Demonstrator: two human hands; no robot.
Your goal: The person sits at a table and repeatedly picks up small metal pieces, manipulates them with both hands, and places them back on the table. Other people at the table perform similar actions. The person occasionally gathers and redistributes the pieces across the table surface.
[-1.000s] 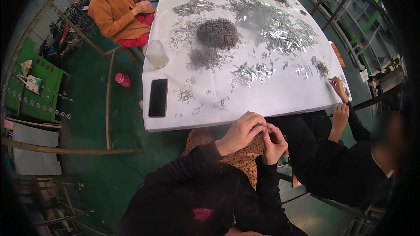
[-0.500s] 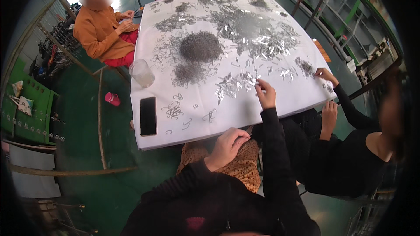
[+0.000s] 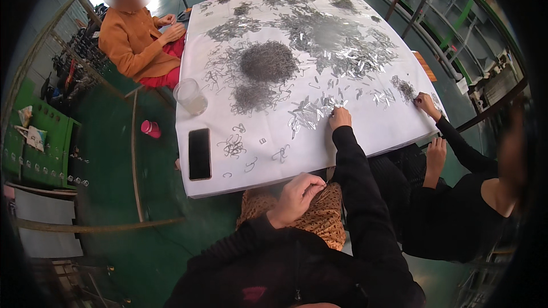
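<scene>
My left hand (image 3: pixel 295 198) is held over my lap, just off the table's near edge. Its thumb and forefinger pinch together on something too small to make out. On the white table (image 3: pixel 240 174) my right hand (image 3: pixel 341 118) reaches down at the right side of a small pile of shiny flat metal strips (image 3: pixel 306 115). Its fingers are bent together and the tips are partly hidden, so what they grip does not show. Left of that pile lie loose bent wire hooks (image 3: pixel 233 146), with a few single ones (image 3: pixel 281 153) nearer to me.
A phone (image 3: pixel 199 154) and a clear plastic cup (image 3: pixel 190 97) stand along the left edge. Farther back lie a dark heap of wire hooks (image 3: pixel 267 61) and a broad spread of metal strips (image 3: pixel 357 57). A co-worker's hand (image 3: pixel 426 104) works at the right edge; other people sit around the table.
My right hand has lowered toward the strips, its fingers now closer together and turned down. My left hand stays pinched over my lap. The view has shifted slightly.
</scene>
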